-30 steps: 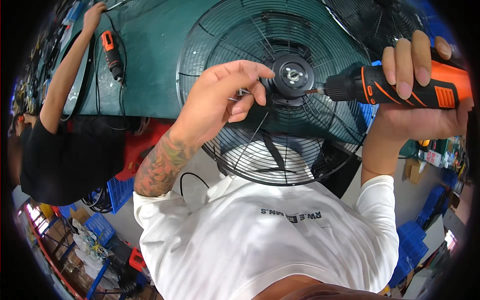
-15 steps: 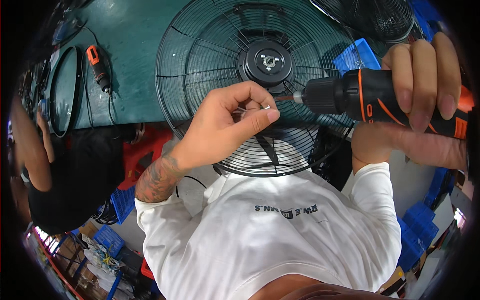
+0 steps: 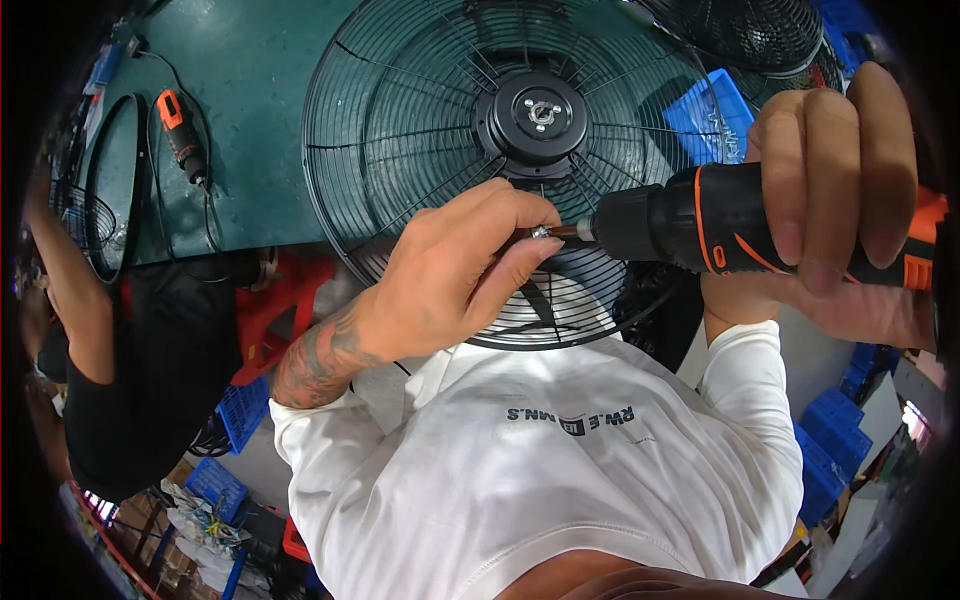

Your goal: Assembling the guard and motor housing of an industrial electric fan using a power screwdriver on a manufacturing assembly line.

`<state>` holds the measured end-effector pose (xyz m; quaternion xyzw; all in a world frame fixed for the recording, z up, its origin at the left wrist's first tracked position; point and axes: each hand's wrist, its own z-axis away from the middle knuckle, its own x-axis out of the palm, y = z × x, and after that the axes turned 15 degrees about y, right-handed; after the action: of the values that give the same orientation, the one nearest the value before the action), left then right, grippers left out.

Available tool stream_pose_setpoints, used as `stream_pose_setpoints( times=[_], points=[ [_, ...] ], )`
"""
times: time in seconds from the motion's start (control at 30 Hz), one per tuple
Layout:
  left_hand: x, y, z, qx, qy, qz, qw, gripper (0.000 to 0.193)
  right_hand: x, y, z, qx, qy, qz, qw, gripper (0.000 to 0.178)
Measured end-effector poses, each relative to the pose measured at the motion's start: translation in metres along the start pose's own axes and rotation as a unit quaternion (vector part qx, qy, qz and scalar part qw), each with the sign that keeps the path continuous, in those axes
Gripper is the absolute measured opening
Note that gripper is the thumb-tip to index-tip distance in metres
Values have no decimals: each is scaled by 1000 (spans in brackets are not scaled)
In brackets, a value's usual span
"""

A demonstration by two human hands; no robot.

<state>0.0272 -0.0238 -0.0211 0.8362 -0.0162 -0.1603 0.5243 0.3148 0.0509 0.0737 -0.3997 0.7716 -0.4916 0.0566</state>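
My right hand (image 3: pixel 835 190) grips a black and orange power screwdriver (image 3: pixel 735 220), its bit pointing left. My left hand (image 3: pixel 470 260) pinches a small silver screw (image 3: pixel 541 233) between thumb and forefinger, right at the tip of the bit. Whether bit and screw head are fully engaged I cannot tell. Below both hands lies a round black wire fan guard (image 3: pixel 400 195), with a black motor hub (image 3: pixel 535 118) at its centre. Several bright screws or studs show on the hub's face, just beyond my left hand.
The green tabletop (image 3: pixel 260 120) holds a second orange and black power screwdriver (image 3: pixel 180 137) with a cord and a thin black ring (image 3: pixel 140 190). A blue bin (image 3: pixel 712 115) of small parts stands right of the hub. Another guard (image 3: pixel 750 35) lies at far right. A person's arm (image 3: pixel 80 280) is at left.
The screwdriver bit has come down to the screw in my left fingers. My left hand has turned slightly, and its fingers are closer together.
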Motion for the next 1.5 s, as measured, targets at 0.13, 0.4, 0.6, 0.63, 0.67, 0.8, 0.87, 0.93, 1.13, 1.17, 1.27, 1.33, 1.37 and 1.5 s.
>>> stream_pose_setpoints(
  times=[0.13, 0.4, 0.6, 0.63, 0.67, 0.8, 0.87, 0.93, 1.13, 1.17, 1.27, 1.33, 1.37, 1.5],
  points=[
    [-4, -4, -2, 26, 5, 1, 1000, 18, -11, 8, -27, 32, -74, -52, 995, 16],
    [-10, -11, -2, 0, 22, -5, 1000, 21, 19, 28, -22, -28, -4, -6, 1000, 24],
    [-31, -5, 2, -55, 92, -56, 993, 30, 22, 45, -39, -37, 76, -1, 996, 33],
    [-44, -7, 4, -104, 152, -46, 982, 30, 24, 50, -46, -46, 103, -2, 994, 34],
    [-57, -11, 7, -140, 245, 52, 958, 31, 26, 55, -53, -56, 141, 1, 988, 36],
    [-114, -54, 21, -149, 472, 419, 761, 35, 35, 81, -78, -51, 303, 31, 951, 44],
    [-126, -79, 38, -207, 560, 484, 640, 36, 35, 97, -87, -15, 338, 55, 939, 49],
    [-127, -96, 59, -224, 534, 498, 645, 36, 27, 110, -94, -2, 338, 59, 939, 46],
    [-106, -107, 74, -305, 464, 350, 755, 42, -5, 144, -97, -37, 262, 142, 954, 45],
    [-101, -106, 68, -314, 478, 339, 747, 42, -8, 148, -96, -22, 259, 138, 956, 44],
    [-89, -103, 51, -297, 445, 134, 834, 47, -12, 154, -93, 0, 245, 124, 961, 43],
    [-79, -107, 42, -295, 433, 105, 845, 46, -10, 155, -91, 10, 238, 112, 965, 43],
    [-76, -108, 39, -288, 422, 77, 856, 45, -8, 155, -91, 17, 241, 109, 964, 44],
    [-81, -113, 37, -313, 422, 126, 841, 43, -3, 156, -93, 27, 220, 119, 968, 50]
  ],
)
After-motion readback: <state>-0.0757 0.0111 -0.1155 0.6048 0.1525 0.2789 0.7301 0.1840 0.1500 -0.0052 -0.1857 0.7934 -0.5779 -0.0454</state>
